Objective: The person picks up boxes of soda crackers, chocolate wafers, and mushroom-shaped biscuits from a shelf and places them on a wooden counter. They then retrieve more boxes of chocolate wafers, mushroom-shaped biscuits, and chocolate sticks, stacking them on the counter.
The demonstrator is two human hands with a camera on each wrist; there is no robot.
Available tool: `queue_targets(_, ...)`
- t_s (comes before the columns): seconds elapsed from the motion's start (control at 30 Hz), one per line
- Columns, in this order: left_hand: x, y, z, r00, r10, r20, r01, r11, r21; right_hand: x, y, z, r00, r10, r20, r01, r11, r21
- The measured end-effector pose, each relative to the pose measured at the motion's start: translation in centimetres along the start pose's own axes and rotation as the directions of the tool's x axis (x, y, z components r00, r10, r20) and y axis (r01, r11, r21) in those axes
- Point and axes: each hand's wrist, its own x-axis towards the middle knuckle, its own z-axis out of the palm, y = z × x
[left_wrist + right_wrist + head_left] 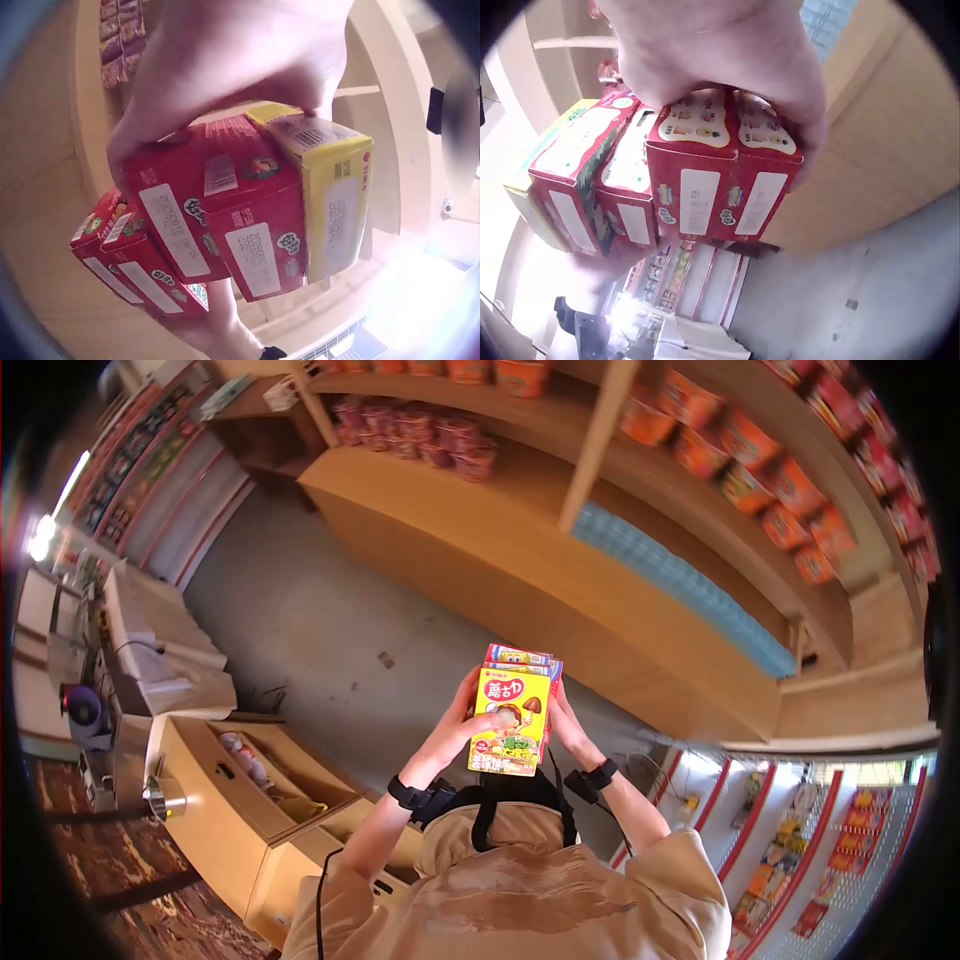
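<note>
A stack of small snack boxes is held between both hands at chest height. In the head view the yellow box (510, 722) with a mushroom picture faces up, its left side gripped by the left hand (455, 725) with the thumb over its face. The right hand (568, 722) holds the stack's other side. From the left wrist, the left hand (232, 60) curls over the yellow box (337, 202) and red boxes (255, 247). In the right wrist view the right hand (720, 45) grips two red boxes (694, 187), with other red boxes and the yellow one beside them.
A long wooden shelf unit (480, 560) with tubs and cups stands ahead. An open wooden drawer (270, 775) holding packets is at the lower left. Racks with red edges (770, 840) hold packets at the right. Grey floor (300, 600) lies between.
</note>
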Motion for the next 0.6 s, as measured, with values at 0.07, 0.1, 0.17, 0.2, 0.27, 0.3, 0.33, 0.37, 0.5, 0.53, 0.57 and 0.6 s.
queue_targets(0.07,4.8,0.6,-1.0,0.987,-0.102,-0.126,0.1,0.995,-0.025,5.3,0.8,-1.5,0.991,0.115,0.072,-0.118,0.993,0.031)
queue_targets(0.1,4.3,0.9,-2.3,0.984,-0.073,-0.164,0.065,0.996,-0.055,6.5,0.6,-0.2,0.991,0.096,0.093,-0.098,0.995,0.011)
queue_targets(0.17,4.4,2.4,-5.2,0.983,-0.032,-0.183,0.023,0.999,-0.048,10.0,-0.6,2.4,0.978,0.139,0.158,-0.133,0.99,-0.046)
queue_targets(0.2,4.6,3.2,-6.5,0.975,-0.005,-0.22,-0.005,0.999,-0.046,11.8,-0.4,3.6,0.976,0.129,0.173,-0.122,0.991,-0.052)
queue_targets(0.27,5.4,5.1,-9.1,0.958,0.036,-0.284,-0.042,0.999,-0.017,16.3,1.0,5.7,0.955,0.065,0.29,-0.067,0.998,-0.002)
queue_targets(0.3,8.5,6.0,-10.2,0.948,-0.013,-0.318,0.01,1.0,-0.008,19.7,2.7,5.1,0.948,0.094,0.303,-0.112,0.993,0.043)
queue_targets(0.33,8.7,6.8,-11.7,0.953,-0.014,-0.301,0.004,0.999,-0.034,21.9,3.2,6.3,0.948,0.103,0.3,-0.124,0.991,0.052)
queue_targets(0.37,9.1,7.9,-13.1,0.955,-0.036,-0.294,0.017,0.998,-0.066,23.8,3.5,7.4,0.946,0.128,0.299,-0.156,0.985,0.069)
queue_targets(0.5,11.8,12.2,-19.0,0.922,-0.017,-0.386,-0.008,0.998,-0.061,32.2,1.2,12.5,0.92,0.118,0.375,-0.173,0.978,0.119)
queue_targets(0.53,13.3,13.7,-20.0,0.9,-0.036,-0.435,0.011,0.998,-0.059,34.8,0.5,13.2,0.909,0.13,0.395,-0.209,0.964,0.163)
queue_targets(0.57,14.0,14.2,-21.7,0.896,-0.034,-0.443,0.003,0.998,-0.07,36.4,0.5,13.8,0.902,0.141,0.408,-0.226,0.96,0.168)
queue_targets(0.6,14.9,15.1,-23.3,0.892,-0.041,-0.45,-0.009,0.994,-0.109,37.8,0.4,14.3,0.894,0.157,0.42,-0.248,0.954,0.17)
